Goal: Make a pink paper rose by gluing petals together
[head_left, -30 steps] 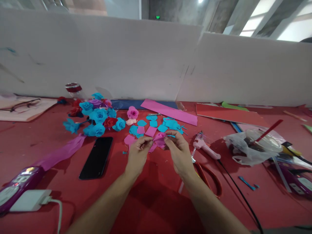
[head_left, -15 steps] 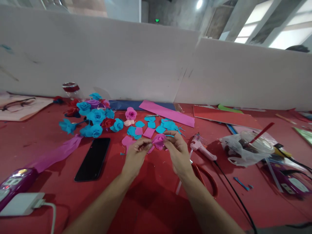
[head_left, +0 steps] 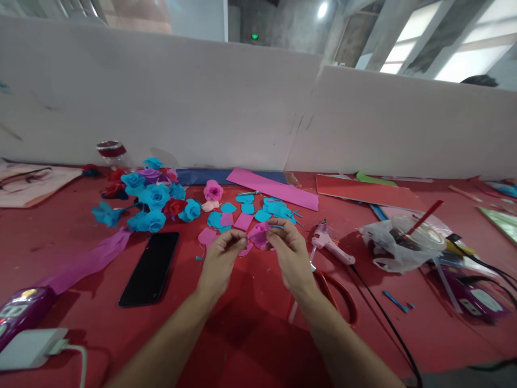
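Observation:
A pink paper flower (head_left: 258, 235) is held up between my two hands, just above the red table. My right hand (head_left: 294, 257) grips its right side, thumb and fingers closed on the petals. On the other side, the fingertips of my left hand (head_left: 218, 263) are pinched together at the flower's left edge. Loose pink petals (head_left: 207, 235) and blue paper petals (head_left: 278, 207) lie just beyond the hands. A finished-looking pink flower (head_left: 213, 191) rests behind them. Red-handled scissors (head_left: 347, 296) lie partly hidden under my right forearm.
A pink glue gun (head_left: 333, 247) with a black cord lies to the right, near a plastic bag holding a cup (head_left: 420, 237). A phone (head_left: 150, 269), a bunch of paper flowers (head_left: 155, 196) and a white charger (head_left: 34, 347) are at left. A pink paper strip (head_left: 272, 188) lies behind.
The view has shifted slightly, so the table things appear a little further left. Both hands stay at the pink flower, which has turned slightly; its petals look a bit more spread.

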The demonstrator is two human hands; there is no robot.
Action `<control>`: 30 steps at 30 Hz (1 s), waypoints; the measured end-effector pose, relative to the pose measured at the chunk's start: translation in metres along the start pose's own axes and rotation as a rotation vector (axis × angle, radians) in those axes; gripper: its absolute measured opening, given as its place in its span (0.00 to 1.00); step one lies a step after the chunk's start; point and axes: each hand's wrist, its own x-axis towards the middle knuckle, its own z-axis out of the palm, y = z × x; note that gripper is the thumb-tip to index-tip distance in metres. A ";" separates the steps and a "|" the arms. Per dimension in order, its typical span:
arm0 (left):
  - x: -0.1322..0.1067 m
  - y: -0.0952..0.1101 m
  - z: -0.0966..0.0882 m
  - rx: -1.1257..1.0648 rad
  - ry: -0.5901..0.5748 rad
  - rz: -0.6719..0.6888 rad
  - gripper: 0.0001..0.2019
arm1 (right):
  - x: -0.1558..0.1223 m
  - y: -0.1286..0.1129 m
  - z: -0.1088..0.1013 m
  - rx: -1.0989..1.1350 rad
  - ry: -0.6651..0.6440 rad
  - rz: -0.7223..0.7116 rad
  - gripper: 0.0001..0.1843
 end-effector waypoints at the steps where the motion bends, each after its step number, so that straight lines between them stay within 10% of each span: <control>1: 0.000 0.000 0.000 -0.011 -0.004 -0.002 0.01 | 0.000 0.000 0.000 0.004 0.006 0.012 0.07; 19: 0.003 0.003 -0.002 -0.479 -0.094 -0.301 0.05 | 0.003 0.006 -0.001 0.061 0.086 0.112 0.08; 30: 0.003 -0.004 -0.004 -0.398 -0.119 -0.287 0.05 | 0.003 0.002 0.000 0.043 0.102 0.108 0.08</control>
